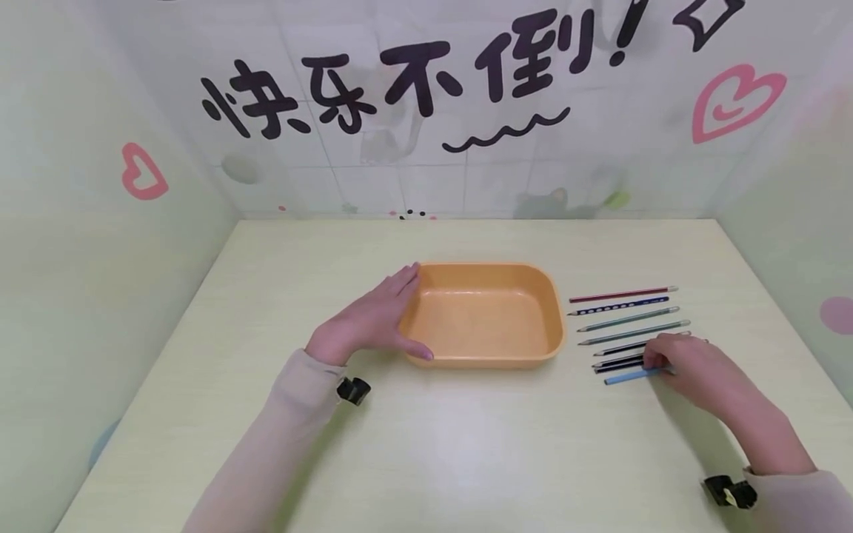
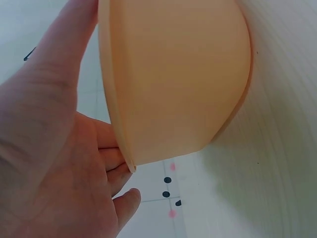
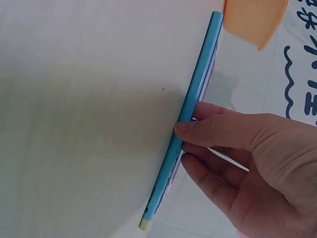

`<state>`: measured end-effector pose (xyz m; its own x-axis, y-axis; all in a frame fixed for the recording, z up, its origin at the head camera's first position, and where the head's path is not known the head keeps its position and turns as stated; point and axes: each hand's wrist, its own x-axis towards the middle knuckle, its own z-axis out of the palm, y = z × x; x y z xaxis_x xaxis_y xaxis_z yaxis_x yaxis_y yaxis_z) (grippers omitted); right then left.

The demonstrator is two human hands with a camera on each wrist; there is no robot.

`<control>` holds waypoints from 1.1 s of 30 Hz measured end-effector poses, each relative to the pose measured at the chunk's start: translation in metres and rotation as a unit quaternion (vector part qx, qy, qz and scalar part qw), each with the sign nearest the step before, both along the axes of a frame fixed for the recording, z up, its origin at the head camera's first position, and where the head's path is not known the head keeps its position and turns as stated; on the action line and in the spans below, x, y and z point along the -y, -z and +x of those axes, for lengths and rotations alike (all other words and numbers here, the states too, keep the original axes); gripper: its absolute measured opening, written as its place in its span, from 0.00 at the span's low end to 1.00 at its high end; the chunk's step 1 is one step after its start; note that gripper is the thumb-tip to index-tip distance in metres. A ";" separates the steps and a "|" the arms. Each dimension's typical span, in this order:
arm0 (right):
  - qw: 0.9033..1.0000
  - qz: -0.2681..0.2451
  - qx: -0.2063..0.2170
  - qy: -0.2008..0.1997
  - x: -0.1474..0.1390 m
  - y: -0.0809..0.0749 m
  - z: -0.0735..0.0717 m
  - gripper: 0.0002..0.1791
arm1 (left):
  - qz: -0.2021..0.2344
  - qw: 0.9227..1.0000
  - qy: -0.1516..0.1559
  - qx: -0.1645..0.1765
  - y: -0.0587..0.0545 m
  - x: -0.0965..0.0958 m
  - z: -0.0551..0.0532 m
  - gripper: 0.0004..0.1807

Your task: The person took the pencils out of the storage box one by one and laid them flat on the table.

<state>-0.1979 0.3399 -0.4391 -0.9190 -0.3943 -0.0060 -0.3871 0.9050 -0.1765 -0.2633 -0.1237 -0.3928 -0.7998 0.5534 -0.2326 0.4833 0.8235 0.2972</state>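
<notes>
An orange rectangular tray sits in the middle of the table. My left hand rests against its left end, fingers extended along the rim and thumb at the near corner. From the left wrist view, the fingertips lie right at the tray's rim. To the right of the tray, several pencils lie in a roughly parallel column. My right hand pinches the nearest one, a light blue pencil, between thumb and fingers around its middle. Two black pencils lie just behind it, partly hidden by the fingers.
Farther back in the column lie a red pencil, a dark blue patterned pencil and two grey-green pencils. A printed wall rises behind the pale table, with side walls left and right.
</notes>
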 end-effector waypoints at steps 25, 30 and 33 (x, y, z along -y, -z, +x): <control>1.000 -0.009 -0.021 -0.004 0.001 -0.009 -0.009 0.13 | -0.019 1.000 0.000 0.001 0.003 -0.007 -0.011 0.74; 1.000 -0.016 -0.024 -0.009 0.005 -0.014 -0.015 0.12 | -0.017 1.000 0.001 -0.003 0.003 -0.007 -0.011 0.75; 0.999 -0.021 -0.029 -0.015 0.007 -0.017 -0.018 0.11 | -0.016 1.000 0.000 -0.002 0.003 -0.007 -0.011 0.75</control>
<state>-0.2155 0.3327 -0.4223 -0.9055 -0.4196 0.0637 -0.4238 0.8853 -0.1914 -0.2746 -0.1165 -0.3959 -0.8013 0.5453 -0.2460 0.4840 0.8327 0.2690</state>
